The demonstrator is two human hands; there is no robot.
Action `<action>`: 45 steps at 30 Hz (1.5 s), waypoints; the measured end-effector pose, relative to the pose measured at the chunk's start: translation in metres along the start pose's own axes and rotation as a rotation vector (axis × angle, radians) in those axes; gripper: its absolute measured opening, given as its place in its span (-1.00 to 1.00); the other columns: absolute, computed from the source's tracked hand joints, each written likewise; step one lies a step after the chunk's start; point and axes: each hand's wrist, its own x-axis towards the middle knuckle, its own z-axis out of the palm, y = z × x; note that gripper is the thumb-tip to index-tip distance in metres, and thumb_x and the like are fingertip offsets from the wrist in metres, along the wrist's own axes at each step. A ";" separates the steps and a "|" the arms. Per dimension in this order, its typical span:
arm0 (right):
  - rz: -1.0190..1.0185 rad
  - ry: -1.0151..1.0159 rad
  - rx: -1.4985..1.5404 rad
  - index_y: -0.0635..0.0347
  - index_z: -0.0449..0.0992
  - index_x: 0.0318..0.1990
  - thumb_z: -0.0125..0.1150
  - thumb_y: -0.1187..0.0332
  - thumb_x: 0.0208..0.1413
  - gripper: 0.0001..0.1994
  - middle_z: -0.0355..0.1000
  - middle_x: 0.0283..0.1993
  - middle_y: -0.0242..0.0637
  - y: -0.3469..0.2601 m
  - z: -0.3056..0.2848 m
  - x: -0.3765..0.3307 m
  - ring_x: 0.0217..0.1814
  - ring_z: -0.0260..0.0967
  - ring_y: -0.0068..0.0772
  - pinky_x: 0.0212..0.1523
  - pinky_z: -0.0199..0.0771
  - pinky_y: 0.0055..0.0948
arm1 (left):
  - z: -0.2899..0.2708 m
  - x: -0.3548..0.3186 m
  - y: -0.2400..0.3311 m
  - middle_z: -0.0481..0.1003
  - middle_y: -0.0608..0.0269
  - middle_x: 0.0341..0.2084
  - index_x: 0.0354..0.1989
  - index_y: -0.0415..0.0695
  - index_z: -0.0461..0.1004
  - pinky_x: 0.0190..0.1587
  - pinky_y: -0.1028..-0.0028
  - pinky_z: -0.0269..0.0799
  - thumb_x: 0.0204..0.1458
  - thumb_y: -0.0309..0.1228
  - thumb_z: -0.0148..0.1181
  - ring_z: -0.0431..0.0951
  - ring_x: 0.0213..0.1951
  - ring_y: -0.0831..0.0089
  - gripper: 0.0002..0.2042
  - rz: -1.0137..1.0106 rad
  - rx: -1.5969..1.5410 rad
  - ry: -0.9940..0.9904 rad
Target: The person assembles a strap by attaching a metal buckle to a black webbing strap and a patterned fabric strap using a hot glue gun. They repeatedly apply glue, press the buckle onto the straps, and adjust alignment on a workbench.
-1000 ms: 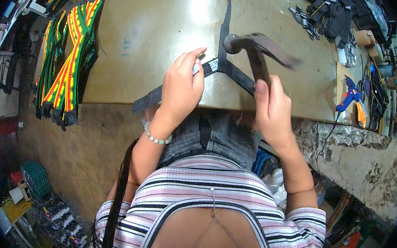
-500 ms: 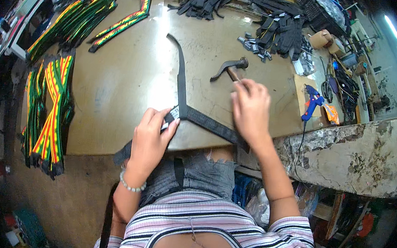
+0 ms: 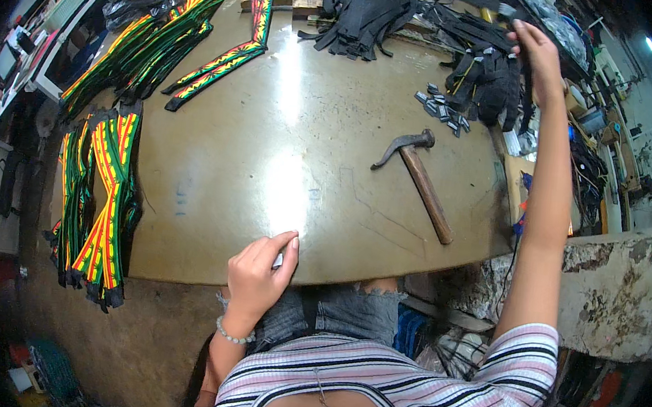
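My left hand (image 3: 259, 275) is closed in a pinch at the table's near edge. A small silvery piece (image 3: 278, 260) shows between its thumb and fingers; it looks like a metal clip. My right arm stretches out to the far right, where my right hand (image 3: 539, 58) is closed at the end of a black strap (image 3: 479, 0), which is smeared by motion. Below that hand lies a pile of black straps (image 3: 492, 82) with metal ends. A hammer (image 3: 426, 193) with a wooden handle rests on the table, its dark curved head pointing away from me.
Loose metal clips (image 3: 443, 109) lie beside the strap pile. Another heap of black straps (image 3: 365, 17) is at the back. Stacks of red, yellow and green patterned bands (image 3: 109, 200) lie at the left. A blue glue gun (image 3: 523, 201) is partly behind my right forearm.
The black strap has left the near middle of the table. My right hand has swung from the hammer to the far right pile. The hammer now lies fully in sight, its handle uncovered.
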 end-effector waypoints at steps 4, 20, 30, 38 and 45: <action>0.168 0.600 -0.999 0.22 0.64 -0.04 0.27 0.00 0.12 -0.54 0.62 -0.14 -0.11 0.041 0.015 0.028 -0.12 0.58 -0.04 0.00 0.52 -0.18 | 0.005 -0.002 -0.002 0.53 0.23 -0.58 -0.31 -0.11 0.62 -0.51 0.41 0.43 0.00 -0.48 0.35 0.55 -0.57 0.34 -0.91 0.011 0.045 0.063; 0.776 -0.585 0.968 0.35 0.53 -0.25 0.21 0.37 0.23 -0.83 0.56 -0.35 -0.21 0.014 0.210 -0.087 -0.39 0.52 -0.49 -0.35 0.61 -0.58 | -0.001 0.004 0.002 0.54 0.16 -0.54 -0.30 -0.14 0.64 -0.47 0.38 0.42 0.03 -0.46 0.34 0.53 -0.55 0.26 -0.92 -0.117 -0.139 0.038; 0.782 -0.807 0.948 0.36 0.54 -0.18 0.21 0.29 0.30 -0.76 0.53 -0.31 -0.24 -0.110 0.196 -0.331 -0.37 0.55 -0.47 -0.33 0.61 -0.57 | -0.002 0.027 0.001 0.53 0.45 -0.47 -0.21 -0.26 0.62 -0.32 0.59 0.38 0.17 -0.32 0.32 0.44 -0.41 0.68 -0.78 -0.538 -0.848 -0.330; 0.640 -1.334 0.683 0.18 0.62 -0.20 0.25 0.16 0.27 -0.75 0.34 -0.58 -0.54 -0.092 0.217 -0.269 -0.63 0.24 -0.76 -0.63 0.14 -0.73 | -0.023 -0.001 0.012 0.63 0.18 -0.45 -0.32 -0.27 0.65 -0.31 0.49 0.44 0.10 -0.30 0.35 0.56 -0.43 0.51 -0.77 -0.342 -0.554 -0.423; 0.359 -0.972 0.488 0.26 0.57 -0.18 0.30 0.29 0.22 -0.80 0.52 -0.30 -0.39 -0.046 0.266 -0.108 -0.35 0.48 -0.65 -0.34 0.47 -0.65 | -0.019 -0.013 0.020 0.51 0.24 -0.47 -0.32 -0.12 0.66 -0.37 0.42 0.45 0.02 -0.30 0.40 0.54 -0.47 0.34 -0.84 -0.198 0.004 -0.321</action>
